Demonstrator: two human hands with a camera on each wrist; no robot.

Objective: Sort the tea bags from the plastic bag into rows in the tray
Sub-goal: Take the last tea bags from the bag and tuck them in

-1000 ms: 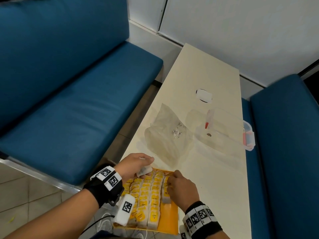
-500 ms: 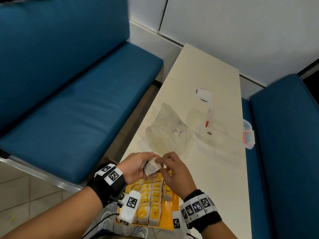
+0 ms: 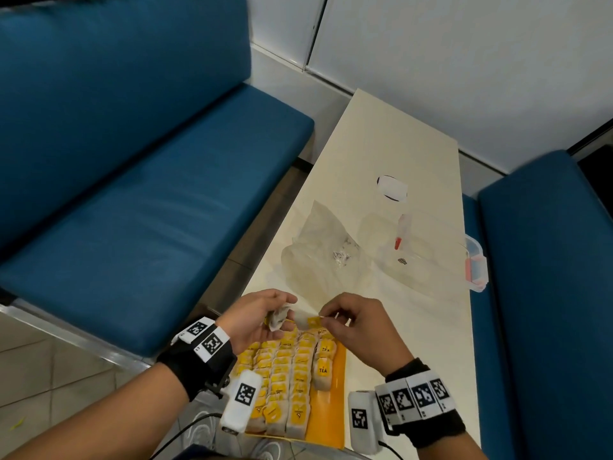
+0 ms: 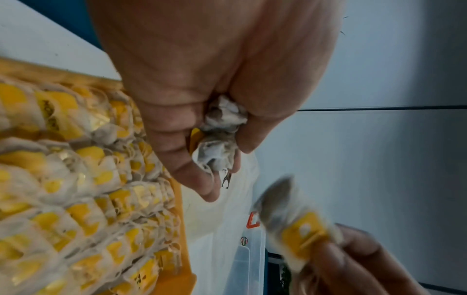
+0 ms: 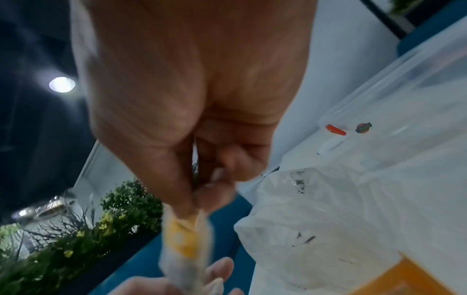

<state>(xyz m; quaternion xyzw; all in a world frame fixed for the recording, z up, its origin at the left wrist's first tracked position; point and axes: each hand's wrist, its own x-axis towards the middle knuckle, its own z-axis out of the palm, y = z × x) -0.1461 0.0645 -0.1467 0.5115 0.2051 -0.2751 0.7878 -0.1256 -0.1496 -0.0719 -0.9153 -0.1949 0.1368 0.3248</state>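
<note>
Tea bags (image 3: 292, 376) lying in rows in the orange tray (image 3: 335, 406) at the near end of the bench (image 3: 391, 154). Left hand (image 3: 257, 315) curling around crumpled tea bags (image 4: 222, 137) above the tray's far edge. Right hand (image 3: 353, 322) pinching one yellow-tagged tea bag (image 3: 306, 322), just right of the left. Plastic bag (image 3: 318, 257) sitting farther along, clear container (image 3: 431, 257) to its right.

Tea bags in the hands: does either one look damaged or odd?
Yes. The tea bag gripped in the left hand is crumpled into a wad, unlike the flat ones in the tray. The right hand pinches a tea bag with a yellow tag that looks intact, though blurred.
</note>
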